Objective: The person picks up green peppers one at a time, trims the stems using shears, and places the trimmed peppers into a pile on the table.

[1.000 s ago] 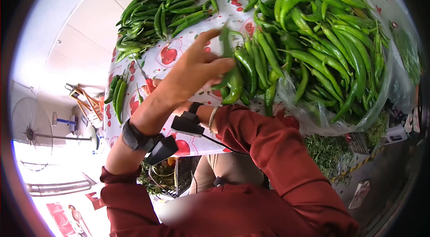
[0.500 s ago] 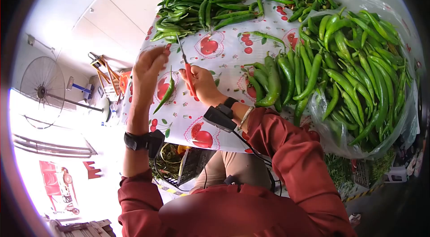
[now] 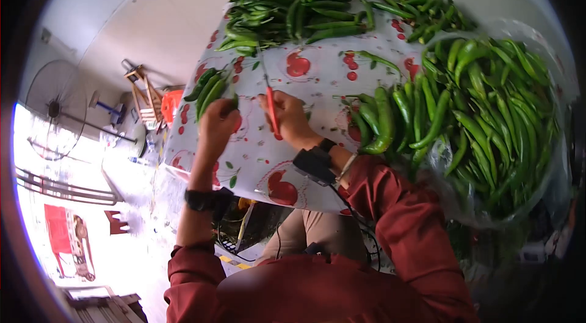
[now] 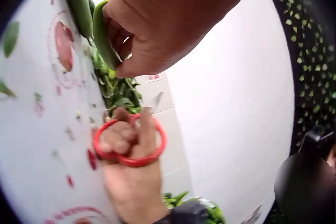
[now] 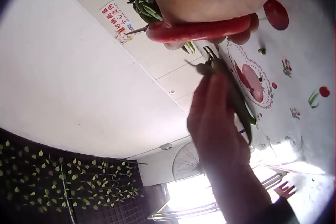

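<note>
My left hand (image 3: 215,128) pinches a green chili pepper (image 4: 105,37) between thumb and fingers at the table's left side, as the left wrist view shows. Just beyond it lie a few more green chili peppers (image 3: 207,92). My right hand (image 3: 292,120) grips scissors (image 3: 271,103) by their red handles, fingers through the loops in the left wrist view. The thin blades point away toward a large pile of green chili peppers (image 3: 299,6) at the back. To the right of that hand lies a row of larger green peppers (image 3: 383,118).
A patterned tablecloth (image 3: 317,170) covers the table. An open clear plastic bag (image 3: 494,219) full of green peppers stands on the right, with a smaller pepper pile (image 3: 427,12) behind it. Off the left side are a fan (image 3: 55,109) and a wooden folding frame (image 3: 141,94).
My left hand has swung left from the larger peppers to the small group, and closed on the pepper lying near it. The right hand, hidden before, now shows with the scissors.
</note>
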Demonstrator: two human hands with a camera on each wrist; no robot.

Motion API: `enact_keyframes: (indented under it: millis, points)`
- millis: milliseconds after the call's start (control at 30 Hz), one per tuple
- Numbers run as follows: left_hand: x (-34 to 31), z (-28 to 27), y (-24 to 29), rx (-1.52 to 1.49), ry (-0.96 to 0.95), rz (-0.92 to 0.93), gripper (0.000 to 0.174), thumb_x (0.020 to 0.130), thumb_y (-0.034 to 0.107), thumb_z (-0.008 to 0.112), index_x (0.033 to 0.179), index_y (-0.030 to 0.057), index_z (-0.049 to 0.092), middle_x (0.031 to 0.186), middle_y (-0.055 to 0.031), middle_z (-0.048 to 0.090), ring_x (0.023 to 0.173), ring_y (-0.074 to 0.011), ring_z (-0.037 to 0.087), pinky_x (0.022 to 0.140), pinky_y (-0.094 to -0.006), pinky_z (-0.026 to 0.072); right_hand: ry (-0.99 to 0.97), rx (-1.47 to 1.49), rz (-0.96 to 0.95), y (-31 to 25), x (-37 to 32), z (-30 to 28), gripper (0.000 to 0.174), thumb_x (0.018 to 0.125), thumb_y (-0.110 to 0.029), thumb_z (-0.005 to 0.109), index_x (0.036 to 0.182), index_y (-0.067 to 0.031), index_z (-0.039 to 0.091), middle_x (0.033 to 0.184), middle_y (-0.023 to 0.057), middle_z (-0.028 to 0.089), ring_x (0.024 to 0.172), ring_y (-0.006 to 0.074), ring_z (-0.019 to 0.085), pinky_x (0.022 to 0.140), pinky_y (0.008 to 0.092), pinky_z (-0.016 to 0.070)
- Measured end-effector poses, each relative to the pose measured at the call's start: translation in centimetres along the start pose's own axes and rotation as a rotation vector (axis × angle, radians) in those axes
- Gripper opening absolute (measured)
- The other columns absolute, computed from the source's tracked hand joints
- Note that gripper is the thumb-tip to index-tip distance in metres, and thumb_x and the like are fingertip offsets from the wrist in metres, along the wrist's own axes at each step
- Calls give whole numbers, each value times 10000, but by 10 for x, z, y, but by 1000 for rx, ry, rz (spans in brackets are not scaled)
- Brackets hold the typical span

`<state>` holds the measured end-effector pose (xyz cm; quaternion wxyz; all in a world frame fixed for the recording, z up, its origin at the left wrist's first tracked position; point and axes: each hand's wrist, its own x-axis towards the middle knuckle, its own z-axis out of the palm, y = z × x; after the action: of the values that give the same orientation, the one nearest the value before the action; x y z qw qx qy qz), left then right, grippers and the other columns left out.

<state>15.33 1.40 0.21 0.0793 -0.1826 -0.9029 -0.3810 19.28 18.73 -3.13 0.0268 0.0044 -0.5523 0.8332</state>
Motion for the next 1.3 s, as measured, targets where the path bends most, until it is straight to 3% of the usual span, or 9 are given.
enact_keyframes:
  millis: [300,400,500,533,700,833,867,1000,1300]
  points:
    - [12,7,147,-726,-542,-163,316,894,197,547,1113,-30,555,871,3,555,752,-58,495,672,-176,388,77,46,-73,20,7,1,200,919,-163,509,749,-60,527,580,12,501,437,88,438,387,265,337]
    - [21,30,197,-647,-599,-56,340,899,239,546,1110,-26,567,885,3,546,764,-63,476,680,-199,388,123,-37,-383,49,17,0,218,923,-198,505,773,-43,536,614,39,533,494,110,481,417,284,368]
    - [32,67,226,-815,-707,160,448,882,278,586,1189,-45,543,996,-81,622,921,-148,571,845,-287,450,155,-795,-954,102,36,-15,227,925,-248,485,873,-40,558,719,45,555,666,177,538,589,332,446]
    - [31,80,228,-747,-666,277,460,894,290,572,1179,-69,533,948,-84,625,879,-148,577,814,-276,462,22,-862,-409,68,37,-18,215,927,-289,539,967,-78,553,869,28,587,789,154,550,671,293,443]
    - [14,81,209,-668,-684,347,479,893,143,592,1306,-44,433,1274,-169,518,1154,-199,511,985,-313,405,-211,437,0,54,28,-23,218,918,-277,561,838,-75,570,633,-20,557,552,99,523,562,273,442]
    - [19,33,163,-515,-404,227,455,872,84,579,1297,-24,453,1278,-143,521,1159,-206,510,982,-317,407,78,-259,-282,8,-3,-6,250,941,-288,500,835,-61,507,662,24,530,538,120,517,468,260,412]
    - [22,23,145,-481,-296,191,451,862,63,576,1290,-20,461,1270,-138,530,1159,-208,511,978,-317,409,1,105,-78,6,-3,-4,285,935,-294,533,775,-60,505,536,1,464,397,93,421,362,256,330]
    - [52,-8,32,143,-46,181,644,765,122,662,1343,19,399,1331,-190,443,1221,-251,455,1016,-355,368,-25,49,18,-2,0,-4,291,906,-280,593,743,-62,487,552,-2,470,412,76,407,387,243,335]
    - [93,-32,-76,452,-170,-46,938,630,338,743,1393,46,281,1357,-236,394,1286,-366,348,1067,-408,285,-10,19,-8,0,1,-4,299,904,-298,595,742,-58,519,532,-2,468,409,76,417,398,229,358]
